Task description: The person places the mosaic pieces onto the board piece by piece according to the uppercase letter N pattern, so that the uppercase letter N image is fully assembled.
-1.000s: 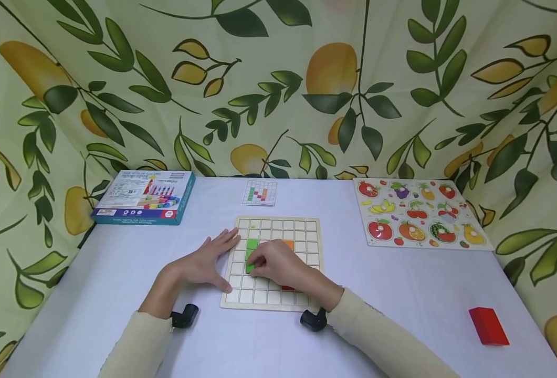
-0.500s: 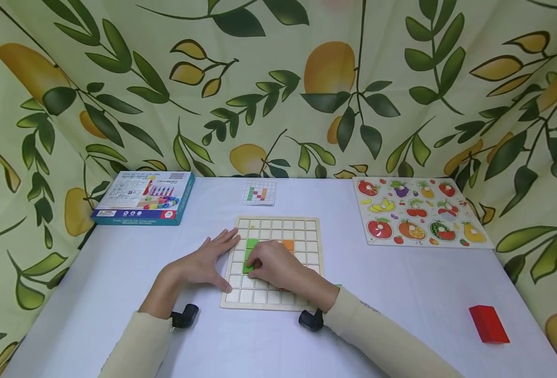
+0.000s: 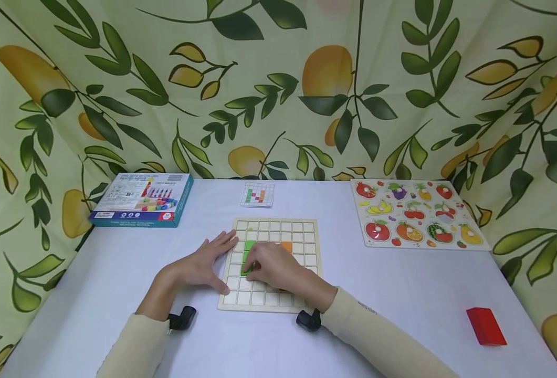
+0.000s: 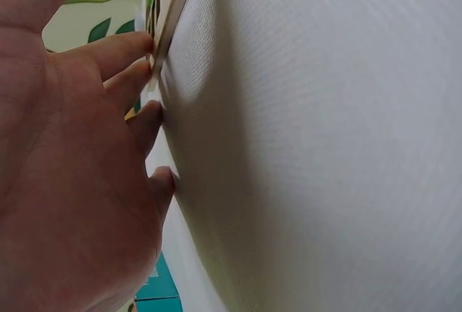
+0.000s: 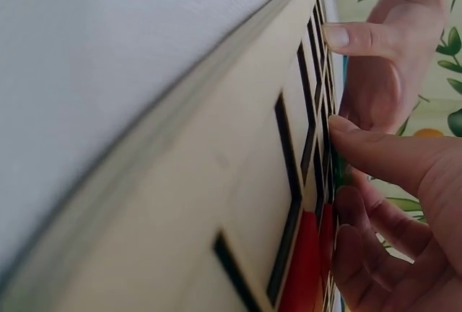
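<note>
A wooden grid board [image 3: 310,237] lies flat on the white table. My left hand [image 3: 198,266] rests on its left edge, fingers spread and thumb near the front corner. Over the board, my right hand [image 3: 278,264] pinches a green square tile [image 3: 245,270] between thumb and fingers, low in the left part of the grid. Behind it sits another green tile [image 3: 250,245], and an orange tile [image 3: 285,246] shows past the knuckles. Red tiles [image 5: 299,269] appear in the right wrist view. My right hand and forearm hide much of the grid's middle.
Behind the board is a small card [image 3: 256,195] with a coloured grid pattern. A boxed set [image 3: 141,199] stands at the back left, a fruit puzzle board [image 3: 396,215] at the back right. A red block [image 3: 486,326] lies at the right.
The pinched green tile and my right fingers have shifted slightly left on the grid. My left hand has kept its place on the board's edge.
</note>
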Motion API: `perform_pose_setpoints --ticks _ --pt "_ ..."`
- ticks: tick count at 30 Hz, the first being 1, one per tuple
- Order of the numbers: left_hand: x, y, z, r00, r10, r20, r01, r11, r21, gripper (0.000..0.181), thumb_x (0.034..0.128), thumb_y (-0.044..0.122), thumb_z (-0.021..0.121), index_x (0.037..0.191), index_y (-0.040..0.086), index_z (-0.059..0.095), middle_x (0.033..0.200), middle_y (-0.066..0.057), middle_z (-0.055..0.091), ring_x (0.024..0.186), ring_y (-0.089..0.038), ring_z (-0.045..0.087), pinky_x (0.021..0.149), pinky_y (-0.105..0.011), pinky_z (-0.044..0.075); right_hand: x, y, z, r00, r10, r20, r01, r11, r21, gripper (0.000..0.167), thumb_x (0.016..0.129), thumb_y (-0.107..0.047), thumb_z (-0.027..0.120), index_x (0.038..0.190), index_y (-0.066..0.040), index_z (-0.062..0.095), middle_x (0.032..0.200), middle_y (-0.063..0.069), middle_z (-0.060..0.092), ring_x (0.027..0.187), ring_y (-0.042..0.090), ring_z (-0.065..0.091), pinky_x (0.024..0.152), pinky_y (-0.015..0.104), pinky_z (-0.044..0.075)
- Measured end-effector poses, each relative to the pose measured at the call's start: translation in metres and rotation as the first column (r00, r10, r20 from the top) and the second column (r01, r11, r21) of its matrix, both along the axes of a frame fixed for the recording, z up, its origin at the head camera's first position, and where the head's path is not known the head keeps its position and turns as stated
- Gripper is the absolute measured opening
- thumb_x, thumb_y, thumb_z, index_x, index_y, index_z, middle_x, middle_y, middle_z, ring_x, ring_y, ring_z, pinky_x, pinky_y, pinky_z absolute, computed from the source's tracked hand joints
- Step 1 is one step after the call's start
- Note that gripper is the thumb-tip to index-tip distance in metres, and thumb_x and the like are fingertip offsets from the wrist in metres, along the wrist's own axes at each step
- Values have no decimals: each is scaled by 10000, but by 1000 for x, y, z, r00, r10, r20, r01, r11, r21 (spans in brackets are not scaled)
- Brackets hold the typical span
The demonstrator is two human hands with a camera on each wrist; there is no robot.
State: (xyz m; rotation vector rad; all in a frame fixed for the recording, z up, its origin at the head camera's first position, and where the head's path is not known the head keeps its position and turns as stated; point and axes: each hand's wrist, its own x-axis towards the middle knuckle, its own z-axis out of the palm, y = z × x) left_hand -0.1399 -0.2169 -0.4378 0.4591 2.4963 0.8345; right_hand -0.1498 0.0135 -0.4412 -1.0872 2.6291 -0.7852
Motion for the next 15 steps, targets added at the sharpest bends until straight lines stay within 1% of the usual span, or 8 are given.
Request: perform_pose_setpoints --ticks 5,7,11,13,15 --pt "0 -2 -2 1000 -11 -11 12 1000 9 1236 639 374 944 1619 65 257 1749 -80 100 1623 -380 -5 1284 -673 -17 -1 0 -1 1000 2 -5 -2 1000 3 71 821 -241 863 880 -220 829 996 -88 721 788 -3 580 699 117 482" --pt "0 -2 -3 1000 -17 -8 17 1000 13 1239 638 378 943 1618 60 254 1749 -83 96 1622 -383 -9 1282 -677 -18 -1 1 -2 1000 1 4 -1 1000 3 69 823 -249 861 877 -221 828 1009 -91 716 791 -7 572 698 117 476" --pt "0 -2 -5 1000 -14 7 14 1000 7 1239 638 387 940 1623 85 252 1753 -50 85 1628 -356 -15 1290 -662 -18 -1 2 -1 1000 4 19 -4 1000 11 71 827 -254 857 883 -220 829 1020 -91 710 811 8 572 708 127 480" --pt "0 -1 -5 1000 -9 7 9 1000 -4 1241 633 389 941 1625 99 255 1754 -31 86 1632 -339 -10 1297 -651 -11 -2 4 0 1000 16 20 -17 1000 23 83 840 -270 847 912 -232 829 1038 -101 710 865 21 585 751 146 500" --pt "-1 -1 -4 1000 -1 5 1 1000 -13 1238 629 385 943 1625 110 261 1754 -19 89 1633 -332 -7 1298 -649 -7 -4 7 4 999 35 31 -36 999 26 106 857 -284 831 956 -248 824 1075 -115 710 959 40 603 844 189 529"
